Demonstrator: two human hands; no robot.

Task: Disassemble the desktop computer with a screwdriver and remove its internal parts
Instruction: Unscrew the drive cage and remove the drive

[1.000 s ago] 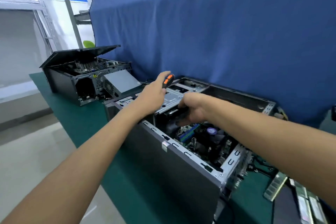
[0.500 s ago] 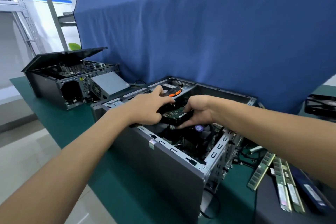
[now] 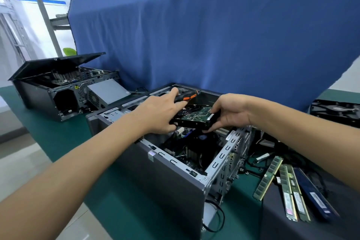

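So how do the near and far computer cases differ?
The near case is open on top; the far case has a panel propped aslant over it. The left hand and right hand hold a hard drive above the near case; the far case sits unattended. Both are dark, on the green table.

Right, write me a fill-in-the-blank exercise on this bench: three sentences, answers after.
1. The left hand holds a screwdriver with a black and ____ handle.
2. The right hand grips the hard drive over the open computer case, its ____ circuit board facing up.
3. The memory sticks lie on the person's ____ side of that case.
Missing words: orange; green; right.
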